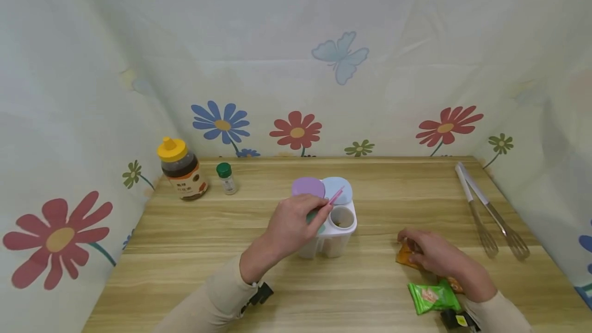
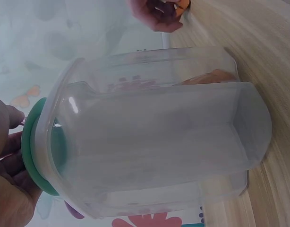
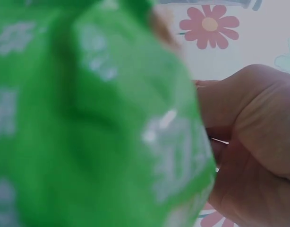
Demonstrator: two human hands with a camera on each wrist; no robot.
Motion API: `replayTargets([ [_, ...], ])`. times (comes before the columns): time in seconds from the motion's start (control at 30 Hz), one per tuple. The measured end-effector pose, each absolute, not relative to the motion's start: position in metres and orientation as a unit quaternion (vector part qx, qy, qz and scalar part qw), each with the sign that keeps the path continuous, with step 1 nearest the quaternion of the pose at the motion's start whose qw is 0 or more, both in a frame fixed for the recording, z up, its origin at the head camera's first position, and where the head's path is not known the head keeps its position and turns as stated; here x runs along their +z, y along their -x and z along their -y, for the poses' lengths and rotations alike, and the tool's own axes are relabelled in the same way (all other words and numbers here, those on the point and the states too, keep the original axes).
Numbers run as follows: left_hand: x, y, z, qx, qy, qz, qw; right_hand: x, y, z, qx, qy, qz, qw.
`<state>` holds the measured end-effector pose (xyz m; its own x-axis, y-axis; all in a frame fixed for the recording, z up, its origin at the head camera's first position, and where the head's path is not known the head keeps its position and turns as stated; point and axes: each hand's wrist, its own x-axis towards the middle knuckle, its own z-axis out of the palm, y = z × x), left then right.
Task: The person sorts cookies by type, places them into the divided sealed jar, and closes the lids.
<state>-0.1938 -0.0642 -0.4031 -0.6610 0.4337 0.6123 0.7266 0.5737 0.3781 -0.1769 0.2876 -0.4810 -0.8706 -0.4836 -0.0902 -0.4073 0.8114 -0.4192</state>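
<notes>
Over a clear plastic container [image 1: 335, 245], a thin pink piece [image 1: 336, 195] is being pinched by the outstretched left hand [image 1: 290, 224] in a narrow grip. On the wooden worktop [image 1: 365, 287], an orange packet [image 1: 405, 256] is being pinched by the right hand [image 1: 437, 253], whose fingertips are being hidden, in the right wrist view, by a glossy green packet [image 3: 102, 123].

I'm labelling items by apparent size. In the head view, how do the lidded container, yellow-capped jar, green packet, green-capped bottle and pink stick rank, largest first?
1. Lidded container, though partly hidden
2. Yellow-capped jar
3. Green packet, nearer the camera than the jar
4. Green-capped bottle
5. Pink stick, judged by its visible part
</notes>
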Motion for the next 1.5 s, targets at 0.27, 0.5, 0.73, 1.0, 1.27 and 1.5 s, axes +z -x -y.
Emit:
replayTargets([
  [0.27, -0.403, 0.195, 0.065, -0.310, 0.341, 0.856, 0.235, -0.476, 0.176, -0.286, -0.184, 0.241, -0.946, 0.116],
  [0.5, -0.404, 0.194, 0.066, -0.313, 0.343, 0.854, 0.235, -0.475, 0.174, -0.287, -0.182, 0.265, -0.945, 0.068],
  [0.73, -0.404, 0.193, 0.066, -0.319, 0.336, 0.856, 0.228, -0.475, 0.174, -0.285, -0.172, 0.254, -0.952, -0.010],
  [1.0, -0.403, 0.193, 0.064, -0.315, 0.333, 0.860, 0.224, -0.475, 0.173, -0.281, -0.184, 0.252, -0.947, -0.076],
  [1.27, -0.402, 0.194, 0.065, -0.314, 0.332, 0.861, 0.222, -0.477, 0.176, -0.277, -0.213, 0.242, -0.944, -0.072],
  [1.5, -0.401, 0.194, 0.065, -0.312, 0.330, 0.865, 0.214, -0.474, 0.177, -0.274, -0.222, 0.263, -0.934, -0.096],
])
